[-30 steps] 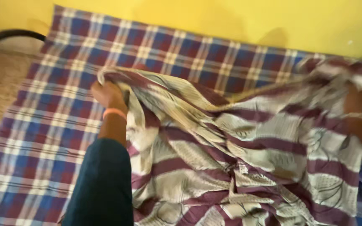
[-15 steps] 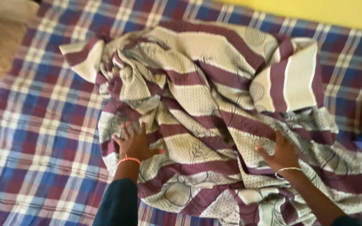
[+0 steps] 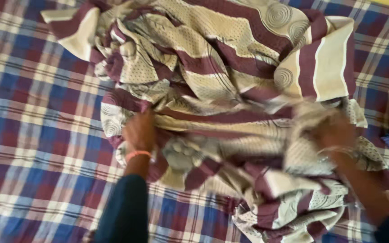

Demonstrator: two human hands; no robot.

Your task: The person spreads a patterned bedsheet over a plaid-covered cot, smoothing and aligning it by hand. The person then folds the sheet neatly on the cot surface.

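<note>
The left hand [image 3: 139, 132] grips a fold of the crumpled maroon-and-cream bedsheet [image 3: 230, 90], fingers closed into the cloth, an orange band [image 3: 137, 154] at the wrist above a dark sleeve [image 3: 124, 211]; the right hand [image 3: 336, 132] is blurred and pressed into the same sheet, whether it grasps cannot be told; the sheet lies heaped on a blue-and-red checked mattress cover [image 3: 32, 112], its near edge bunched between both hands.

Your right hand [image 3: 338, 132] at three o'clock is motion-blurred, its grip unreadable. Your left hand's [image 3: 139, 132] fingers sink under the bedsheet [image 3: 230, 76], whose top edge is cut off at twelve o'clock.
</note>
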